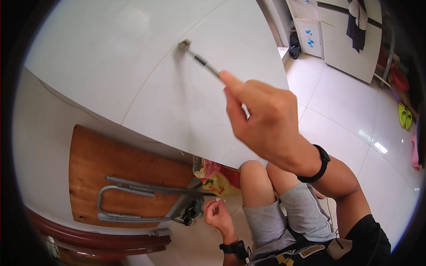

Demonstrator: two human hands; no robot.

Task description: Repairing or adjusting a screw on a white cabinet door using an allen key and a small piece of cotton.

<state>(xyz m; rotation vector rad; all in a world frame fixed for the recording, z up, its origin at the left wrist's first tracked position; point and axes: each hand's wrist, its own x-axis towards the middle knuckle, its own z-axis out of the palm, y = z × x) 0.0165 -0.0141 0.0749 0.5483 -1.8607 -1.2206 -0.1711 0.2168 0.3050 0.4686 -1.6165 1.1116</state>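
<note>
My right hand (266,117) grips the pale handle of a thin tool with a dark band (200,60) and a small blurred brownish-grey head. The head is at or just above a thin curved seam on a broad, smooth white surface (106,66); contact is hard to tell. A faint shadow or reflection shows below it. Lower down, my left hand (217,216) is beside my knee, away from the white surface. Its fingers are pinched, with a tiny white bit at their tips that I cannot make out. Dark bands circle both wrists.
A folding table with a brown wooden top (124,164) and grey metal legs stands below the surface's edge. Near my knees is a colourful plastic bag (219,179). White cabinets (346,42) and yellow-green shoes (404,116) lie across the tiled floor (337,95) to the right.
</note>
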